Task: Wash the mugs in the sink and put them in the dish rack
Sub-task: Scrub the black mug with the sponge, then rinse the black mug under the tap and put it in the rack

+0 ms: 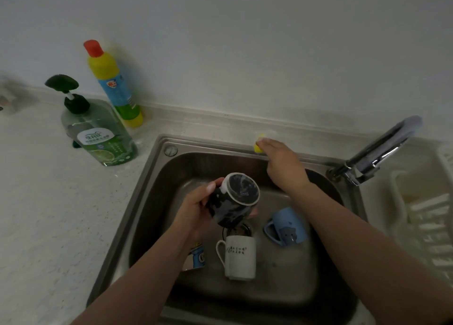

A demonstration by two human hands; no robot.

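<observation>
My left hand (196,209) grips a dark mug with white patches (232,199) over the steel sink (157,177), its base turned up towards me. My right hand (279,160) reaches to the sink's back rim, fingers touching a yellow sponge (258,144); whether they grip it is unclear. In the basin a white mug with lettering (239,257) lies on its side, a blue mug with an animal figure (285,226) lies to its right, and a blue-labelled mug (196,257) is partly hidden under my left forearm. The white dish rack (426,214) stands at the right.
A chrome tap (382,150) rises at the sink's back right corner. On the left counter stand a green dish-soap pump bottle (98,131) and a yellow bottle with a red cap (112,82). The drain (241,230) sits below the held mug.
</observation>
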